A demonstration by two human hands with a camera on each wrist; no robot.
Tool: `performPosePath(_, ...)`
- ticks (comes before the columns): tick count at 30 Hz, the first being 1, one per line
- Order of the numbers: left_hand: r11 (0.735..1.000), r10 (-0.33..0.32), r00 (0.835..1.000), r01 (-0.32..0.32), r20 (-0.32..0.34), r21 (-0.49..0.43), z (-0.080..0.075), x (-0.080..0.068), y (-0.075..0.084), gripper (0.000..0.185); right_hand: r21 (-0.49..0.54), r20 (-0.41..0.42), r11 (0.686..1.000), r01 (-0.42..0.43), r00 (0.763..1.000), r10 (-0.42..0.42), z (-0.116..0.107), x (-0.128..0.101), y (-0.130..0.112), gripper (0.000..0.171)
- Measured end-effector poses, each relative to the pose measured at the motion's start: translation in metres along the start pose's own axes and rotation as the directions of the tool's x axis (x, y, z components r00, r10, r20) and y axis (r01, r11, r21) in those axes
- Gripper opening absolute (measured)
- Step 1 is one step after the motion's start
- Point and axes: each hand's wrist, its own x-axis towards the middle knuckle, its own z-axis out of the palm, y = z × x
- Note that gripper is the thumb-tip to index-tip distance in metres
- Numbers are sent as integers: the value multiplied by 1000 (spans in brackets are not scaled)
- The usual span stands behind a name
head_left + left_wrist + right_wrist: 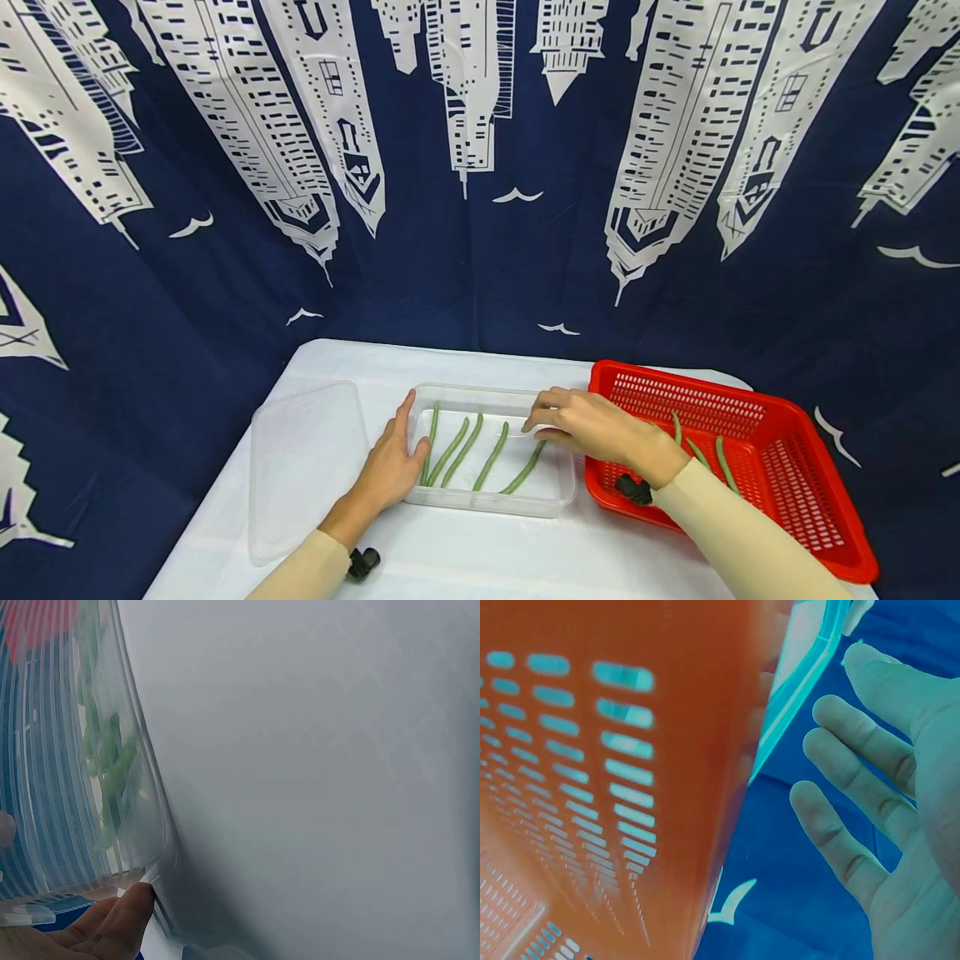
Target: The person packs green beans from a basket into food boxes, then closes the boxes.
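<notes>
A clear plastic box (487, 502) stands mid-table with several green beans (491, 457) laid side by side in it. My left hand (392, 460) rests against the box's left end, its fingers fairly straight along the outer wall and the thumb near the rim. In the left wrist view, fingertips (136, 901) touch the box's lower corner. Over the box's right end hovers my right hand (581, 421), above the rightmost bean (525, 468). Its fingers (840, 761) are spread and loosely bent, with nothing between them in the right wrist view.
To the right, a red perforated basket (813, 483) holds several more green beans (726, 462), partly behind my right forearm. A clear flat lid (303, 475) lies on the white table at left. A dark blue cloth (472, 275) with city prints hangs behind.
</notes>
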Motion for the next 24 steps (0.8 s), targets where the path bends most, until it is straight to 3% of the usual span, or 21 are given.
performPosePath(6, 1000, 0, 1000, 0, -1, -2, 1, 1, 0, 85, 47, 23, 992, -115, 993, 114, -12, -16, 3, 24)
performPosePath(11, 1000, -1, 1000, 1, -4, -1, 2, 1, -1, 85, 84, 57, 965, -250, 968, 246, -24, -32, 7, 29)
performPosePath(16, 1000, -8, 1000, 8, -3, -4, 2, 0, 0, 85, 108, 29, 943, -313, 950, 312, -31, -52, 17, 32)
performPosePath(24, 1000, -10, 1000, 10, -5, -5, 1, 0, 0, 84, 128, 41, 882, -454, 891, 452, -43, -91, 33, 41)
